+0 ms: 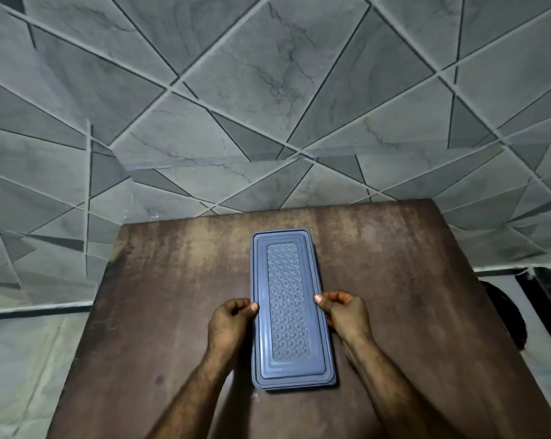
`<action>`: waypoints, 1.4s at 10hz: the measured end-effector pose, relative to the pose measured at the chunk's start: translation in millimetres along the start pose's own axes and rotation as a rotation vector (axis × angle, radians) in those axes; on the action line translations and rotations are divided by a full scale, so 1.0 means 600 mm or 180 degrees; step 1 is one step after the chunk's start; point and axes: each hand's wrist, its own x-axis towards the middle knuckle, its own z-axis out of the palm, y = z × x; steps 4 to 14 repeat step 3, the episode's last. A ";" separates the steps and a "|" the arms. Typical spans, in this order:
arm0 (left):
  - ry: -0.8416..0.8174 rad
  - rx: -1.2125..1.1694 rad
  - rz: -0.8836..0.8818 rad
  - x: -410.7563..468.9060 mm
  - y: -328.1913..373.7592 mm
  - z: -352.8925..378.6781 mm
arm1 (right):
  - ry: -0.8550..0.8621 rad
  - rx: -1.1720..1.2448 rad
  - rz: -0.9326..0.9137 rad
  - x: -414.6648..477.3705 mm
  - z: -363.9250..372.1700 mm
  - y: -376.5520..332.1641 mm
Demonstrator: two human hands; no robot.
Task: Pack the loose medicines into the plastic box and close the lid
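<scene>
Blue lidded box (291, 312) gripped between both hands' fingers (252, 307).

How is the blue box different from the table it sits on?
The box is blue plastic; the table is brown and worn. The box is narrow and much smaller than the table. The box lid has a swirly raised pattern; the table is flat. Both hands grip the box, not the table.

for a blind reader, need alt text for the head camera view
Two bare hands, left hand and right hand, grip the long sides of a blue plastic box with its lid on. It lies on a worn brown table against a grey tiled wall.
</scene>
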 end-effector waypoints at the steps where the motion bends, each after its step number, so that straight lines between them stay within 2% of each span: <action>1: 0.0059 0.0004 -0.0020 -0.027 -0.012 0.002 | 0.0026 -0.0046 0.0022 -0.018 -0.005 0.009; 2: 0.0077 0.0093 0.0043 -0.036 -0.016 0.002 | -0.0002 -0.0165 -0.0029 -0.031 -0.010 -0.002; 3: 0.0309 0.0207 0.0378 -0.030 0.015 0.007 | 0.0122 -0.0244 -0.0400 -0.042 -0.010 -0.045; 14: 0.0309 0.0207 0.0378 -0.030 0.015 0.007 | 0.0122 -0.0244 -0.0400 -0.042 -0.010 -0.045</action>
